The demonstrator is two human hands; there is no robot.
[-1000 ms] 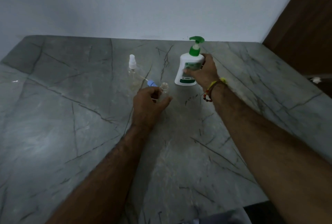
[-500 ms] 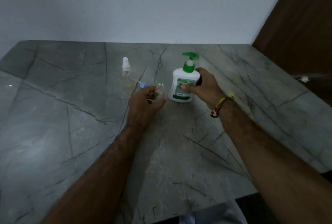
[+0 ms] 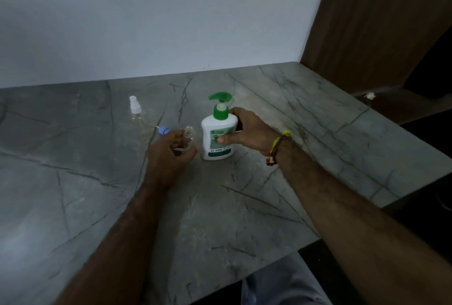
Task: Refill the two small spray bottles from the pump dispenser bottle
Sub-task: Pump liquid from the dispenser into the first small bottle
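A white pump dispenser bottle (image 3: 218, 137) with a green pump stands upright on the grey marble counter (image 3: 73, 182). My right hand (image 3: 247, 132) grips its body from the right. Just left of it is a small clear spray bottle (image 3: 188, 134) with its neck uncapped; my left hand (image 3: 168, 155) holds it upright. A blue spray cap with its tube (image 3: 162, 130) lies right behind my left hand. The second small clear spray bottle (image 3: 136, 111), with a white spray top on, stands further back left.
A white wall runs behind the counter. Brown wooden panelling (image 3: 371, 23) rises at the right. The counter's near edge and right edge drop off to a dark floor; my grey trouser leg (image 3: 281, 282) shows below the near edge.
My right hand has brought the pump bottle nearer, so it now stands right beside the uncapped bottle. My left hand stays on that bottle. The view has tilted up.
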